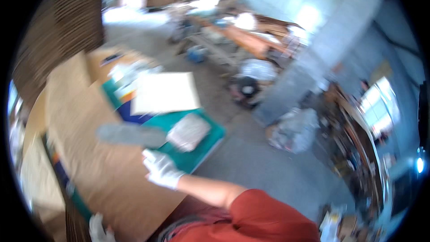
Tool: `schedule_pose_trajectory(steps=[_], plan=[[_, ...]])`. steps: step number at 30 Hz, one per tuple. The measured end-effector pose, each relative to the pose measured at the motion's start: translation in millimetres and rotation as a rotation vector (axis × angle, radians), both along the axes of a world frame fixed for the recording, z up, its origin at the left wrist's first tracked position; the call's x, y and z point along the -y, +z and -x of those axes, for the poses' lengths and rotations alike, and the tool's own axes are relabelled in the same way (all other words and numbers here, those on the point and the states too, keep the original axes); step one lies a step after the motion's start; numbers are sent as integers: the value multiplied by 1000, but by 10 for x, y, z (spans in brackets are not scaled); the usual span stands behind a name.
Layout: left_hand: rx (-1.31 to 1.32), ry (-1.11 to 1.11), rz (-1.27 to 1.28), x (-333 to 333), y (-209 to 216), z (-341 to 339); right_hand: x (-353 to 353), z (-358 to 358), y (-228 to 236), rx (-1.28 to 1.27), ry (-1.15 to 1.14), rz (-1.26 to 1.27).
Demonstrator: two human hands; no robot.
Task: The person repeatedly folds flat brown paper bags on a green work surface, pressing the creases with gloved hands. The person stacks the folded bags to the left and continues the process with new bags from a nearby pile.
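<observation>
A: Status on the bench [112,183]?

B: Frame's blurred, so coarse read only. Right hand [162,169], white glove, arm out over the brown board near the bench's right edge. Fingers look loosely spread, nothing in them as far as I can tell.

A: Left hand?

B: Left hand [99,229], also gloved, at the bench's near edge, bottom of view. Too cropped and blurred, cannot tell open or closed.

A: What's it working on?

B: Nearest the right hand: a grey strip [131,135] lying flat on the board, just beyond the fingertips, apart from them. Right of it, a pale wad [189,131] sitting on a green mat [204,145] at the bench's right corner. Hand is near both, touching neither that I can see.

A: Anything else up there?

B: White sheet [165,92] on the mat's far part, some loose clutter behind it toward the far edge.

A: Progress?

B: My guess: early or between steps. Strip and wad both lie loose, nothing gripped, nothing visibly joined or stacked. Whatever gets done to the strip looks not yet started. Can't read finer detail through the blur.

A: Off the bench?

B: Concrete floor [251,161], other benches and clutter further back.
</observation>
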State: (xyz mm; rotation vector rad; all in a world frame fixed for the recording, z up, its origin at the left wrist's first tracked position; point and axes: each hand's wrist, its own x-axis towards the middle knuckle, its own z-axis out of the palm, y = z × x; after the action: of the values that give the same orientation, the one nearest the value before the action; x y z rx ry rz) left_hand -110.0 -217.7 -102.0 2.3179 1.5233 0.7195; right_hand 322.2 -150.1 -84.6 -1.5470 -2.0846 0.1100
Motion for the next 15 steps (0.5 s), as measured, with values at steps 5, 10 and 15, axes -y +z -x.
schedule_pose_trajectory(steps=[5, 10, 15], plan=[[-325, 51, -19, -100, 234, -569, -96, -135, -386, -335, -398, 557], [-306, 70, -125, -153, 53, -549, -264, -267, -540, -358, -343, 495], [-243, 83, -207, -332, -428, -102, -506, -128, -588, 7, -151, 264]])
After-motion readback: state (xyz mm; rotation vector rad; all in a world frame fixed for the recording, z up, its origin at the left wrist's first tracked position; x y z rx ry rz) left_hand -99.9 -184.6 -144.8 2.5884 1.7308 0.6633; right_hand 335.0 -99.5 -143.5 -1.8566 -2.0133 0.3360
